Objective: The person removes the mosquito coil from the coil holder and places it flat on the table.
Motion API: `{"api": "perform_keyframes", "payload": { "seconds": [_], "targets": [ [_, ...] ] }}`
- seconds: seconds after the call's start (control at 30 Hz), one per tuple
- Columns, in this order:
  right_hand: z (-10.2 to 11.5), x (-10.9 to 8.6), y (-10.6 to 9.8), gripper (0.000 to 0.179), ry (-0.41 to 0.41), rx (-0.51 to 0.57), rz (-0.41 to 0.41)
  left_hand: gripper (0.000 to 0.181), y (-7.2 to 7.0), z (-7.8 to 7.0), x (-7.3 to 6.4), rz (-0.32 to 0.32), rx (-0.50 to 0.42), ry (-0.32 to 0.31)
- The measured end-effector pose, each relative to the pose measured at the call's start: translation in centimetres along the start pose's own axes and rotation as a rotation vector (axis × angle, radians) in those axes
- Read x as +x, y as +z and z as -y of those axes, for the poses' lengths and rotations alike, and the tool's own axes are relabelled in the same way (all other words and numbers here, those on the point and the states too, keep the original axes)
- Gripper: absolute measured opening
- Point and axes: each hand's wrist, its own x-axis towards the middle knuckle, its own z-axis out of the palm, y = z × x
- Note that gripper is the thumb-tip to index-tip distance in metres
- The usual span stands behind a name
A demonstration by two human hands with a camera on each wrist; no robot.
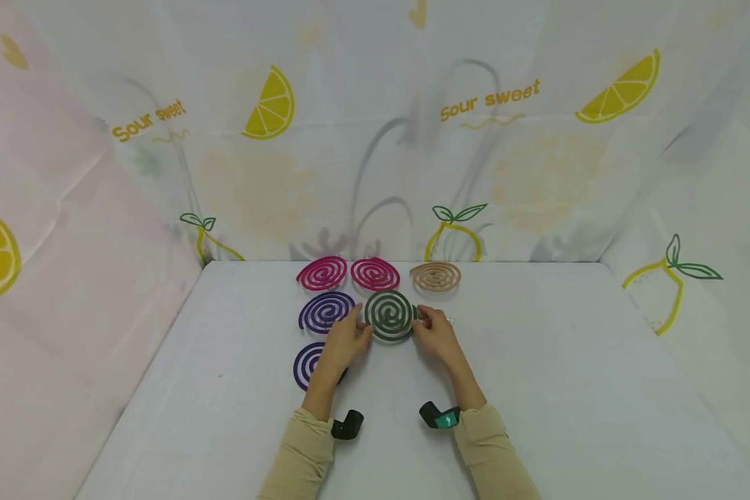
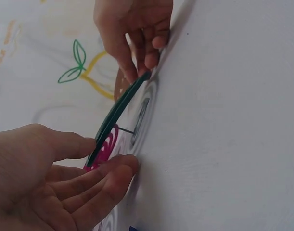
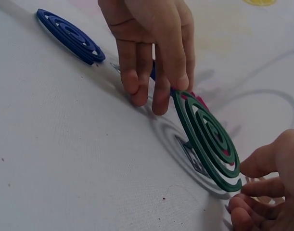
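A dark green mosquito coil point(image 1: 389, 314) is held between both hands, tilted over the tabletop. My left hand point(image 1: 348, 337) pinches its left edge, thumb point(image 2: 77, 146) on top and fingers below. On the opposite edge my right hand point(image 1: 436, 332) grips with thumb point(image 3: 260, 161) and fingertips. Beneath the coil, a small metal stand point(image 3: 191, 156) shows in the right wrist view, with a thin prong rising toward the coil's underside. One purple-blue coil point(image 1: 328, 312) lies just beyond my left fingers. A second purple-blue coil point(image 1: 306, 364) is partly covered by my left forearm.
Two pink coils point(image 1: 375, 273) and a tan coil point(image 1: 435, 276) form a row along the back of the white table point(image 1: 569, 389). Behind them hangs a lemon-printed cloth point(image 1: 362, 160). A small metal piece point(image 1: 451, 320) pokes out right of my right hand.
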Motion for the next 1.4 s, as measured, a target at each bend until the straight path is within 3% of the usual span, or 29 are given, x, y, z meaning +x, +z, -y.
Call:
{"api": "perform_keyframes", "payload": {
  "seconds": [0.37, 0.63, 1.1, 1.4],
  "targets": [
    [0.03, 0.10, -0.03, 0.041, -0.008, 0.036, 0.001, 0.049, 0.56, 0.08, 0.05, -0.054, -0.032, 0.015],
    [-0.28, 0.31, -0.27, 0.041, -0.007, 0.077, 0.002, 0.042, 0.53, 0.06, 0.20, -0.068, -0.048, -0.024],
    [-0.32, 0.22, -0.29, 0.041, 0.017, 0.238, 0.024, 0.038, 0.04, 0.25, -0.02, -0.055, -0.285, -0.114],
    [-0.17, 0.35, -0.22, 0.040, 0.057, 0.314, 0.021, 0.037, -0.28, 0.24, -0.27, -0.056, -0.335, -0.149]
  ]
}}
